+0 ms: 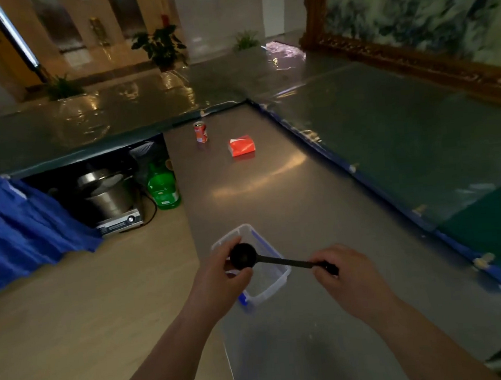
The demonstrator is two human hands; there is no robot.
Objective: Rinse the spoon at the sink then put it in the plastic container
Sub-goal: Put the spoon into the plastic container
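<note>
A black spoon [276, 260] with a round bowl lies level above a clear plastic container [277, 281] with blue clips, which stands on the steel counter [288, 186]. My left hand [220, 274] pinches the spoon's bowl from below and the left. My right hand [344, 275] grips the end of the handle. The spoon's bowl hangs over the container's left part. No sink is in view.
An orange drink can [200, 132] and a red packet [241, 146] sit farther back on the counter. To the left, on the floor, are a green bottle [163, 186], a steel pot on a cooker [109, 196] and blue cloth [19, 228]. A raised green ledge [406, 146] borders the counter's right side.
</note>
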